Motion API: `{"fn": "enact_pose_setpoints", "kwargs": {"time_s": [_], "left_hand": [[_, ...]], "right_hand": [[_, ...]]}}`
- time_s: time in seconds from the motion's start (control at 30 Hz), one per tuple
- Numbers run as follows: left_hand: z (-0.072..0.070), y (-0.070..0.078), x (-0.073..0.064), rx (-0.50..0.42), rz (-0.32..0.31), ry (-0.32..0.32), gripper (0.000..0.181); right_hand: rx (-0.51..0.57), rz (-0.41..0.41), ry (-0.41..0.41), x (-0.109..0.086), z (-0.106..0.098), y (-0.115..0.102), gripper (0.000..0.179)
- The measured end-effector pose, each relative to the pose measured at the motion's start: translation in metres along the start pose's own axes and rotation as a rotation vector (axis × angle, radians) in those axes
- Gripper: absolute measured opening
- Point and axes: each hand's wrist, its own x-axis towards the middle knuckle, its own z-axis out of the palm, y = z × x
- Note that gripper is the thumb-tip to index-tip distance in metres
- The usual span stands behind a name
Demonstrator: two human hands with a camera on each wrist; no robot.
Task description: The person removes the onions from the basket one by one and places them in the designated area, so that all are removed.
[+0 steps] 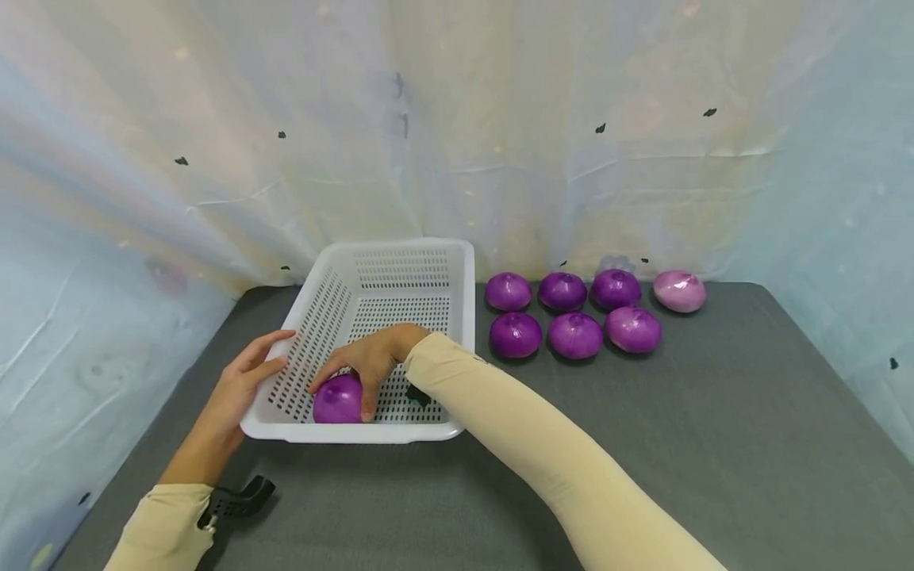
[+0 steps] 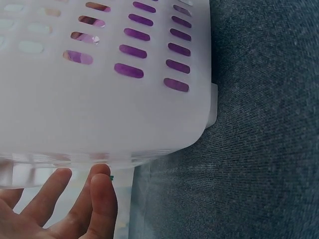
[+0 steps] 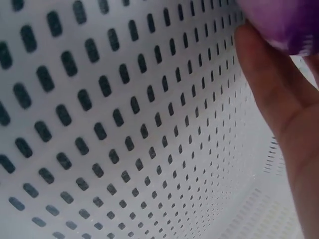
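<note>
A white plastic basket (image 1: 462, 317) with slotted walls stands on the dark grey table. My right hand (image 1: 371, 361) reaches inside and grips a shiny purple onion (image 1: 336, 400) in the basket's front left corner, thumb on its right side and fingers over the far side. In the right wrist view, the onion (image 3: 289, 22) shows at the top right against the fingers. At the basket's left side, my left hand (image 1: 232, 392) rests with extended fingers against the outer wall. The left wrist view catches those fingertips (image 2: 103, 191) by the wall, with purple showing through the slots.
Right of the basket sit two rows of purple onions (image 1: 575, 336), several in all; a paler pink one (image 1: 679, 291) ends the back row. Pale curtains (image 1: 500, 143) hang behind the table and along both sides. A black wrist mount (image 1: 243, 498) sticks out by the left sleeve.
</note>
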Motion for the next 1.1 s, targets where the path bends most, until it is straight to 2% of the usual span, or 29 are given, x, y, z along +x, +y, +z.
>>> {"fn": "enact_pose_setpoints", "kwargs": {"time_s": [0.13, 0.27, 0.37, 0.53, 0.63, 0.77, 0.97, 1.1], "left_hand": [[0.001, -0.001, 0.000, -0.014, -0.002, -0.009, 0.043], [0.002, -0.002, 0.001, -0.017, 0.000, -0.010, 0.043], [0.002, -0.003, 0.001, -0.026, 0.004, -0.008, 0.043], [0.001, -0.004, 0.000, -0.054, 0.001, -0.004, 0.042], [0.000, -0.005, 0.000, -0.074, 0.008, -0.012, 0.041], [0.001, -0.004, 0.000, -0.098, 0.012, -0.018, 0.041], [0.002, -0.002, 0.000, -0.099, -0.022, 0.005, 0.043], [0.002, -0.002, -0.002, -0.082, -0.030, 0.013, 0.045]], "right_hand": [[0.002, 0.020, -0.005, -0.001, 0.002, 0.001, 0.097], [-0.068, 0.049, 0.036, -0.004, 0.001, -0.001, 0.093], [-0.137, 0.067, 0.108, -0.008, -0.001, -0.005, 0.092], [-0.179, 0.060, 0.280, -0.022, -0.007, -0.020, 0.090], [-0.215, 0.038, 0.376, -0.042, -0.010, -0.031, 0.090], [-0.249, 0.042, 0.480, -0.079, -0.011, -0.041, 0.090], [-0.160, 0.037, 0.634, -0.133, -0.001, -0.038, 0.090], [-0.103, 0.084, 0.771, -0.165, 0.013, -0.029, 0.089]]}}
